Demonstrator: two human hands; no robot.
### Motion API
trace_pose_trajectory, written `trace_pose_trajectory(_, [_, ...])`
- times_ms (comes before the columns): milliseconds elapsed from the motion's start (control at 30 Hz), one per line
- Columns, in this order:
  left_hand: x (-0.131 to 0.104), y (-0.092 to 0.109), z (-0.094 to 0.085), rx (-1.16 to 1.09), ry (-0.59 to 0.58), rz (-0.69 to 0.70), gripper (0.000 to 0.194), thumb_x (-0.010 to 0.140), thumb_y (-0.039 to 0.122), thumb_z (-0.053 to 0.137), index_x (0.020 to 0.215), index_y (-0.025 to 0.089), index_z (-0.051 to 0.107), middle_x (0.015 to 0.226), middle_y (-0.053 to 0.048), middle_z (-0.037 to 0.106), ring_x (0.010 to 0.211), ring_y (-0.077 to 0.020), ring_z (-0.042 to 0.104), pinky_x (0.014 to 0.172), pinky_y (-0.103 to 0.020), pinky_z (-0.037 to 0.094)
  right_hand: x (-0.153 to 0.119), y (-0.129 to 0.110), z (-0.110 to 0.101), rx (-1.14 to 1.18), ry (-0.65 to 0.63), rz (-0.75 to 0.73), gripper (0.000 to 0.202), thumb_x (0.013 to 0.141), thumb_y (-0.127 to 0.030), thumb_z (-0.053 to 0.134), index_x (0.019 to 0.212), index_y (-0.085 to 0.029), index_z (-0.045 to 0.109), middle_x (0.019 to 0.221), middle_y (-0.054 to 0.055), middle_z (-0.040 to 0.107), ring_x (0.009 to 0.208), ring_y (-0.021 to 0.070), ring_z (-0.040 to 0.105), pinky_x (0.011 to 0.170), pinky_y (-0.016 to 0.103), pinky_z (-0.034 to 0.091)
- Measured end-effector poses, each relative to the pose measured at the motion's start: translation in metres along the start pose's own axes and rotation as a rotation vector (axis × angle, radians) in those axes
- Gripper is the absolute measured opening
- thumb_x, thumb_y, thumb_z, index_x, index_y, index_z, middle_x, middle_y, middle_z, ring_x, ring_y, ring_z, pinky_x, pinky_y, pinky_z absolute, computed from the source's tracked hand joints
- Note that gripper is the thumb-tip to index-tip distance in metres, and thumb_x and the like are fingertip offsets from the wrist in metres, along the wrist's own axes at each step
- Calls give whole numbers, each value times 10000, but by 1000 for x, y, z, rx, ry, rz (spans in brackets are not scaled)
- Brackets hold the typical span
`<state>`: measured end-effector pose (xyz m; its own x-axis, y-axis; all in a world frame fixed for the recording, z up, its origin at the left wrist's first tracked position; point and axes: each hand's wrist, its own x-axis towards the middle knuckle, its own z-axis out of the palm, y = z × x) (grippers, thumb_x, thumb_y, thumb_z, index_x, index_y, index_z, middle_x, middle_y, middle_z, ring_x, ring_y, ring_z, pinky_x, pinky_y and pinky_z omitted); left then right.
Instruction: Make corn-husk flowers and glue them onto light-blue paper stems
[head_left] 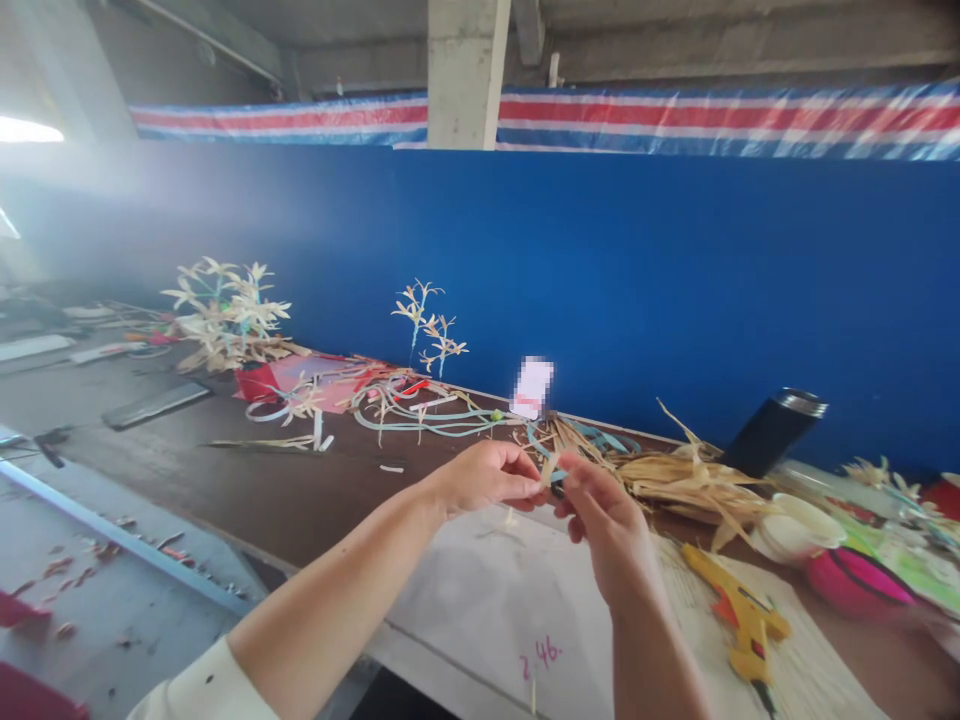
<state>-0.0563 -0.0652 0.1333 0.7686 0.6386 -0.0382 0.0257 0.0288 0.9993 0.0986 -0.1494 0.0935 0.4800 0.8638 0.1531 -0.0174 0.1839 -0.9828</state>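
Observation:
Both hands meet above the near part of the brown table. My left hand [491, 478] is closed, thumb and fingers pinching a small pale strip [550, 468] of dried leaf. On the other side of the strip, my right hand [600, 500] is closed too, its fingers on a short light-blue and dark piece [558, 479] that is too small to make out well. Just behind the hands lies a bundle of dried tan husks [675, 480]. Below them is a white sheet [525, 600] with pink handwriting.
A yellow glue gun [742, 610] lies on paper at the right, near a pink pouch [859, 583] and a dark bottle [776, 432]. Husk flowers [232, 310] stand at the left. Blue tubing [450, 425] and a lit phone [532, 388] are behind the hands.

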Motion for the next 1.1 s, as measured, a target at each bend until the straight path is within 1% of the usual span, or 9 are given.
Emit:
trace_pose_trajectory(167, [-13,-10,10,57,-12,7,182,704,264,676,802,123,617,803,-58,666,766,-151,656,790,-324,519,-22,18,-9,-48,-191,125,421,670,-429,727,986,-155,676,808,83,667,653,185,620,451,241,460])
trace_pose_trajectory(267, [-20,-20,11,139,21,22,177,709,268,648,822,136,614,808,-55,657,721,-148,644,690,-289,530,-39,28,-17,-97,-146,151,368,639,-452,745,834,-145,690,703,72,657,621,185,617,528,294,513])
trace_pose_trajectory(433, [-34,-42,12,354,199,75,168,747,285,569,839,152,615,750,-36,641,574,-113,579,525,-226,467,-84,30,-39,-216,-138,164,363,675,-501,698,800,-162,676,661,54,642,583,167,604,553,279,506])
trace_pose_trajectory(567, [-51,-52,19,462,259,147,138,763,274,543,812,170,619,687,-13,637,581,-115,567,543,-216,429,-113,28,-61,-618,-75,106,438,701,-492,649,1047,-224,654,854,58,672,513,148,577,430,246,428])
trace_pose_trajectory(700, [-65,-54,29,496,284,217,113,766,253,537,783,178,621,749,-21,657,672,-129,578,616,-222,432,-122,17,-79,-939,110,-38,541,701,-515,631,1191,-288,592,1027,52,647,494,129,543,522,283,468])
trace_pose_trajectory(833, [-75,-56,41,417,267,224,91,759,241,550,769,177,615,766,-21,654,695,-128,575,635,-223,435,-127,2,-67,-742,174,-107,357,736,-520,617,939,-237,695,887,64,664,640,178,578,616,276,472])
trace_pose_trajectory(900, [-79,-58,48,314,224,200,103,755,261,574,785,170,611,755,-26,649,686,-127,577,626,-224,443,-128,1,-51,-521,130,-58,372,739,-519,628,930,-205,690,793,68,649,634,177,558,538,253,435])
trace_pose_trajectory(967, [-83,-62,54,204,173,159,146,750,297,600,801,160,607,727,-29,638,653,-124,572,600,-227,450,-127,5,-35,-324,84,59,433,750,-532,621,1013,-190,660,618,23,573,475,118,426,403,220,305])
trace_pose_trajectory(1100, [-86,-74,61,38,67,80,205,722,332,649,779,143,592,670,-23,612,587,-109,550,555,-231,456,-118,18,-16,-66,18,189,487,699,-521,693,1014,-156,629,452,-65,375,405,61,251,385,192,148])
